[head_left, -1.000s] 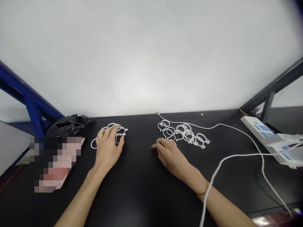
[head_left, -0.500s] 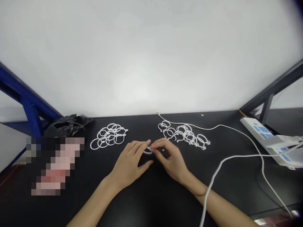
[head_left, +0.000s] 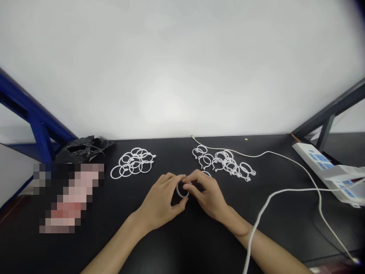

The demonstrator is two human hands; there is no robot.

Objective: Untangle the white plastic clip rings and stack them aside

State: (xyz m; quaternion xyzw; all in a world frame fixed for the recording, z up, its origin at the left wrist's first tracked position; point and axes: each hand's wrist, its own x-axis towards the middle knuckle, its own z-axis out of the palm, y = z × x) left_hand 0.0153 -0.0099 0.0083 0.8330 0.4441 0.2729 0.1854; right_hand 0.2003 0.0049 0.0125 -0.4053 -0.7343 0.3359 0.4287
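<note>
A white plastic ring [head_left: 181,193] is held low over the black tabletop between my two hands. My left hand [head_left: 161,194] grips its left and lower edge between thumb and fingers. On the ring's right side, my right hand [head_left: 207,192] pinches with thumb and forefinger, hiding that part of it. Just behind the right fingers, part of another white ring [head_left: 206,173] shows. Beyond my left hand lies a group of overlapping closed rings [head_left: 134,161]. Past my right hand is a pile of rings with gaps and small end tabs [head_left: 225,161].
A white cable [head_left: 261,207] arches over my right forearm toward a power strip [head_left: 319,161] at the right. A thinner cord [head_left: 265,153] runs behind the rings. Crumpled black plastic [head_left: 82,149] lies back left, beside a blue metal frame [head_left: 37,129]. A white wall stands behind.
The held ring has tilted up and shows more of its curve. My left thumb has closed onto it. A ring behind my right hand has come into view. The whole view has shifted slightly.
</note>
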